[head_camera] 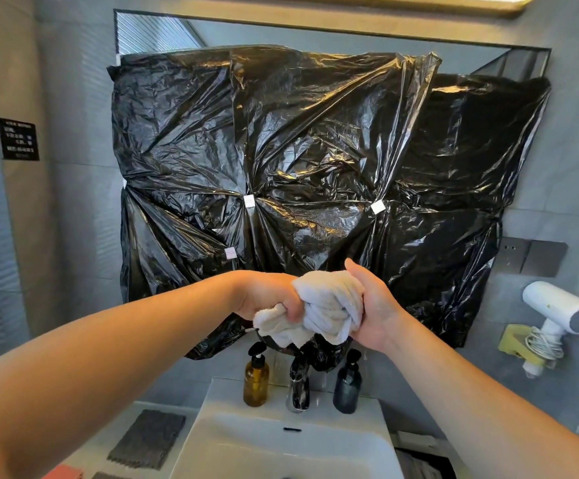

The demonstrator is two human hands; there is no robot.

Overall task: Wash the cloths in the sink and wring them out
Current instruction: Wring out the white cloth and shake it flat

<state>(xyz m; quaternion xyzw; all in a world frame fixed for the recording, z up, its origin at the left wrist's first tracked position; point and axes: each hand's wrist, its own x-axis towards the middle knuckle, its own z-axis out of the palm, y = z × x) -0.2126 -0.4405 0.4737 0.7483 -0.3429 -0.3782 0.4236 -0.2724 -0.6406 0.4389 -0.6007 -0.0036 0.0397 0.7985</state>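
Both hands clamp the white cloth above the sink: left hand and right hand at opposite ends. Its long axis runs left-right between them, ready for twisting.

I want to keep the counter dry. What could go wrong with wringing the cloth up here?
The left hand and right hand grip the white cloth high above the faucet, not low in the sink, so wrung water may splash the amber bottle and dark bottle. With hands raised, water may also run down the forearms.
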